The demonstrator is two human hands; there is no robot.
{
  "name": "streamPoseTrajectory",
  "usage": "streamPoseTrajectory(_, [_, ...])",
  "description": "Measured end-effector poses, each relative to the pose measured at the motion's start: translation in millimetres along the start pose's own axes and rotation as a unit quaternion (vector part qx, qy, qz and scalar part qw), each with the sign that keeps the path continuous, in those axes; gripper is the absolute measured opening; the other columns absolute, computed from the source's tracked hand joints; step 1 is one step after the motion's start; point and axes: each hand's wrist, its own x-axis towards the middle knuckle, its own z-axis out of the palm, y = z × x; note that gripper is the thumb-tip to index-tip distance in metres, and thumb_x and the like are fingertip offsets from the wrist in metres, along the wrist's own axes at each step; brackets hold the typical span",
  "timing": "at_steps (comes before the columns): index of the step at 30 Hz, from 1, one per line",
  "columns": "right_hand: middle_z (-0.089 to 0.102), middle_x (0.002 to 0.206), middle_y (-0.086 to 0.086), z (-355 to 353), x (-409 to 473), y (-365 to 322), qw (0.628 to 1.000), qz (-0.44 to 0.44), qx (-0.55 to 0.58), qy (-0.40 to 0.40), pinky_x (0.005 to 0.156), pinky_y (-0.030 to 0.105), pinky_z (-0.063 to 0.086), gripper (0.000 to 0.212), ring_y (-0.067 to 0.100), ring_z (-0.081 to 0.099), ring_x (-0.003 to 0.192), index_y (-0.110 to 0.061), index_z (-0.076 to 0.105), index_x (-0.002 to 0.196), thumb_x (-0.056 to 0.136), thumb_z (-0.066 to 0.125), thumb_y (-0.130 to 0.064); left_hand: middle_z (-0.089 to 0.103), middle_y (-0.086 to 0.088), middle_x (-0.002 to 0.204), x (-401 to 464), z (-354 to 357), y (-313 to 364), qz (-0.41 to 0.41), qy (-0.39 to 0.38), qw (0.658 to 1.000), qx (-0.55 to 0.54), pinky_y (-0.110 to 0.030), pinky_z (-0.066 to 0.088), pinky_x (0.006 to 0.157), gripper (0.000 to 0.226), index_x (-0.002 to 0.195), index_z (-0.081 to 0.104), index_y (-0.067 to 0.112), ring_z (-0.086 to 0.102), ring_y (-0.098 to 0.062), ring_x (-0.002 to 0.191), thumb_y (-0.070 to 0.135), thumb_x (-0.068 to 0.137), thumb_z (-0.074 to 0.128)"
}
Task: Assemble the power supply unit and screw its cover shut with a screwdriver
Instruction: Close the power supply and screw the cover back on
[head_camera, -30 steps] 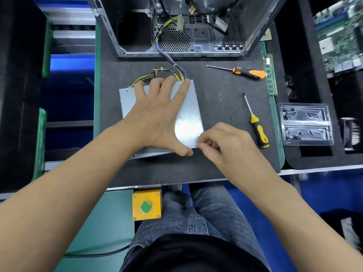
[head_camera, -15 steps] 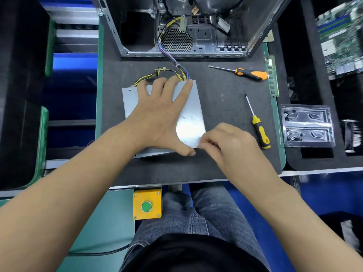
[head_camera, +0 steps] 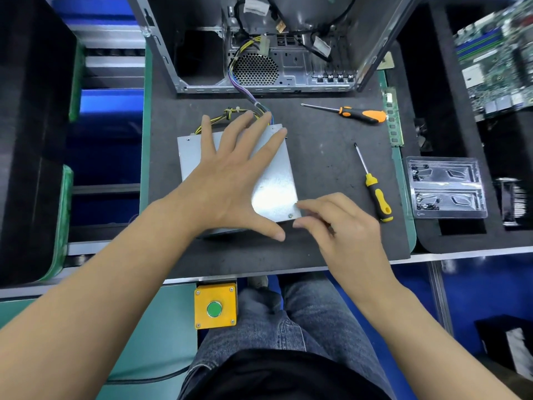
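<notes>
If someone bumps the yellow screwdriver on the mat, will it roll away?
Probably a little. The yellow screwdriver has a round-looking handle and thin shaft, so it could roll. The dark mat looks soft and grippy, which should slow it. It looks stiff, not bendy.

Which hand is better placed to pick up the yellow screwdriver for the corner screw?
The right hand: it is empty, close to the yellow screwdriver. The left hand presses flat on the cover.

Electronics assembly workstation: open computer case (head_camera: 259,44), motherboard (head_camera: 496,56), screw tray (head_camera: 447,189), foam mat (head_camera: 331,168).
</notes>
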Motion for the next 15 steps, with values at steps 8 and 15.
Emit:
streamPoseTrajectory(8, [0.046, 0.126, 0.021, -16.9, -5.2, 91.1, 0.92, 0.303, -0.248, 0.038, 0.087, 0.05, 0.034, 0.054, 0.041, 0.041, 0.112, -0.011, 0.053, 0.132, 0.091, 0.066, -0.042, 0.072, -0.001, 0.108, -31.4, 28.5, 25.3, 0.051, 0.22, 0.959, -0.168, -0.062, 0.035, 0.107, 0.043, 0.114, 0.074, 0.009, 0.061, -0.035, 0.114, 0.04, 0.085, 0.075])
streamPoseTrajectory(15, [0.057, 0.098, 0.005, -27.1, -1.6, 94.3, 0.946, 0.278, -0.06, 0.156, 0.078, 0.01, 0.034, 0.019, 0.008, 0.05, 0.083, -0.024, 0.069, 0.112, 0.093, 0.064, -0.026, 0.072, 0.0, 0.087, -23.3, 31.1, 31.2, 0.097, 0.276, 0.942, -0.167, -0.053, 0.047, 0.084, 0.009, 0.094, 0.081, 0.014, 0.063, -0.034, 0.081, 0.019, 0.089, 0.076])
